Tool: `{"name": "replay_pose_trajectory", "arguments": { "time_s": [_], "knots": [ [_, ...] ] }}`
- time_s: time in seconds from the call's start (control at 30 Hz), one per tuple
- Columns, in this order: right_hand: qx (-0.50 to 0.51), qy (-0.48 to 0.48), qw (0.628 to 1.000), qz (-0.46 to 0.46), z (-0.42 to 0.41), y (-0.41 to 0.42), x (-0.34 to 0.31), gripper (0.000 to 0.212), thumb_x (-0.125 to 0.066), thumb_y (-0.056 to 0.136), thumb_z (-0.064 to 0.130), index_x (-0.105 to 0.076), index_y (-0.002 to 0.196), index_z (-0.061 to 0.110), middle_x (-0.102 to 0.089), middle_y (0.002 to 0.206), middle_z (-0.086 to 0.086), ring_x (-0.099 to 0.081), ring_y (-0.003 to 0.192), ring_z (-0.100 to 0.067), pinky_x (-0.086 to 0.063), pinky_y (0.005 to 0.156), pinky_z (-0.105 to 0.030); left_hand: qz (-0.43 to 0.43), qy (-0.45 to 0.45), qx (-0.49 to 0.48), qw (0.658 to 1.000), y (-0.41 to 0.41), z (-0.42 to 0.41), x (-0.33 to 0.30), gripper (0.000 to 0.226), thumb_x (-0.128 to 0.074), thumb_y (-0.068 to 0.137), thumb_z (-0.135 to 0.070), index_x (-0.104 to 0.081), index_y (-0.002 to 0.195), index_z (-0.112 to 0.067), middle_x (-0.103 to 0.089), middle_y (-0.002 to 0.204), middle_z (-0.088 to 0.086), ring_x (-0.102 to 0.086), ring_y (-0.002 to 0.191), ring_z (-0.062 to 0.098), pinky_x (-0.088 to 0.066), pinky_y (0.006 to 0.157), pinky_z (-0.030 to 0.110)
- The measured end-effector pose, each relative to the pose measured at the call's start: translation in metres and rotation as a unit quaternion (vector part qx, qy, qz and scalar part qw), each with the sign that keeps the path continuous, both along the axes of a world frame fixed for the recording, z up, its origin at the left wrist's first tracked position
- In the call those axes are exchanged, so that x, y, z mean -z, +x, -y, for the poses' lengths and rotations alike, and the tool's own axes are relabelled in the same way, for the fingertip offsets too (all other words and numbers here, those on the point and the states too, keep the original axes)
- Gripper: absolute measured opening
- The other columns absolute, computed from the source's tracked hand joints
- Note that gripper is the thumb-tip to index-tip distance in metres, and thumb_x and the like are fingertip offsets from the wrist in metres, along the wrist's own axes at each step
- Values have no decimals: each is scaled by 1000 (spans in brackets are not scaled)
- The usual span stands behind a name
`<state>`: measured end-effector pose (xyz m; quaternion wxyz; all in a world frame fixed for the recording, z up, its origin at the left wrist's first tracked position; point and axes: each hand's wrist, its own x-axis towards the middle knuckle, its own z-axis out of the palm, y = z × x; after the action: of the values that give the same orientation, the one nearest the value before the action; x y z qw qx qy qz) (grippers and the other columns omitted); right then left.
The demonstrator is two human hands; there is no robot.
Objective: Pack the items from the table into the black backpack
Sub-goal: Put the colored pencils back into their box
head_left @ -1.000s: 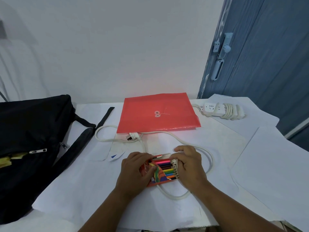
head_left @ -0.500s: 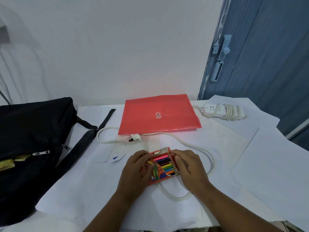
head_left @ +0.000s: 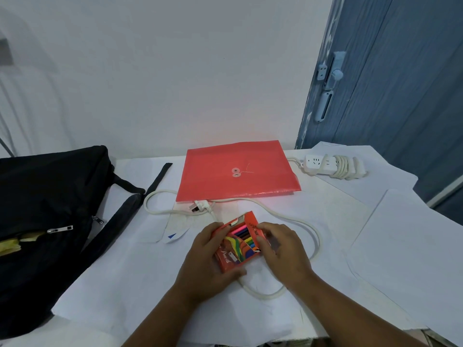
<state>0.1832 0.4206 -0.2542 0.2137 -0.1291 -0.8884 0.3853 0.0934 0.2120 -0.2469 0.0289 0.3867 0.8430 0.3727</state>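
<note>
Near table edge: pencil box (head_left: pixel 236 249), flap up, atop white cable (head_left: pixel 314 236).
Left hand (head_left: pixel 208 261): fingers curled round box.
Right hand (head_left: pixel 280 249): fingers pinching flap side.
Backpack (head_left: pixel 45 209): far left, apart.

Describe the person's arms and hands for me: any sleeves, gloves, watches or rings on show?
Both forearms are bare as far as the frame shows, with no sleeve in view. The left hand and right hand wear no gloves, and no watch, band or ring is visible on either.
</note>
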Motion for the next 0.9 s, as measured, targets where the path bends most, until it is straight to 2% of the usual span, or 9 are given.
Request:
{"name": "replay_pose_trajectory", "arguments": {
  "time_s": [0.07, 0.17, 0.33, 0.43, 0.47, 0.53, 0.63, 0.73, 0.9],
  "knots": [
    [1, -31, 999, -7, 0, 1, -3, 27, -67, 92, 35, -66, 119, 35, -64, 94, 29, -60, 91, -5, -56, 75, -30, -5, -8, -3, 1000, 1, -2, -1, 94, -62, 68, -83, -33, 147, -41, -33, 153, -14, -35, 137, 2, -36, 107, 15],
    [-13, -73, 997, 22, -1, -1, -6, 39, -73, 87, 31, -63, 124, 33, -64, 87, 21, -58, 82, -12, -54, 73, -32, -18, 12, -16, 1000, 2, -3, -2, 89, -67, 73, -74, -33, 148, -40, -32, 151, -20, -35, 136, -3, -34, 107, 10],
    [-54, -160, 983, 71, -11, -7, -12, 47, -78, 77, 24, -67, 119, 40, -59, 76, 17, -49, 72, -10, -48, 72, -34, -5, 79, -43, 996, 2, -5, -4, 87, -78, 73, -53, -36, 147, -34, -39, 150, -12, -34, 140, -3, -34, 107, 8],
    [-58, -192, 975, 98, -14, -7, -17, 44, -80, 76, 20, -68, 113, 40, -60, 74, 14, -50, 72, -6, -47, 72, -30, 7, 120, -48, 992, 4, -7, -11, 82, -84, 70, -47, -36, 137, -45, -39, 136, -37, -43, 128, -8, -39, 100, 5],
    [-62, -199, 972, 108, -15, -7, -19, 44, -81, 75, 19, -68, 112, 40, -61, 75, 13, -51, 72, -6, -48, 73, -31, 9, 124, -47, 991, 4, -7, -12, 81, -85, 69, -45, -37, 135, -47, -39, 134, -39, -46, 125, -7, -41, 97, 5],
    [-74, -212, 966, 130, -15, -8, -24, 41, -82, 74, 23, -70, 109, 40, -65, 78, 7, -56, 74, -12, -51, 77, -34, 19, 125, -56, 990, 3, -7, -9, 79, -87, 70, -41, -41, 134, -43, -46, 135, -28, -54, 121, 3, -48, 91, 9],
    [-84, -233, 956, 157, -13, -7, -30, 39, -83, 69, 35, -74, 107, 37, -76, 98, -2, -68, 94, -29, -56, 92, -45, 71, 115, -83, 987, 2, -6, 0, 72, -87, 75, -31, -48, 136, -30, -62, 128, -7, -63, 107, 13, -53, 87, 15],
    [-76, -243, 952, 171, -8, -7, -36, 38, -82, 78, 22, -72, 114, 28, -77, 103, 5, -71, 99, -17, -55, 96, -43, 77, 86, -89, 989, 0, -4, 5, 67, -83, 79, -37, -52, 137, -25, -63, 128, -8, -62, 112, 13, -55, 93, 30],
    [-65, -250, 947, 191, -5, -8, -42, 37, -78, 84, 11, -66, 114, 31, -77, 101, 11, -72, 95, -5, -57, 95, -38, 84, 63, -96, 990, 2, -4, -6, 62, -81, 79, -43, -47, 132, -38, -57, 116, -28, -61, 100, 1, -45, 82, 4]
  ]
}}
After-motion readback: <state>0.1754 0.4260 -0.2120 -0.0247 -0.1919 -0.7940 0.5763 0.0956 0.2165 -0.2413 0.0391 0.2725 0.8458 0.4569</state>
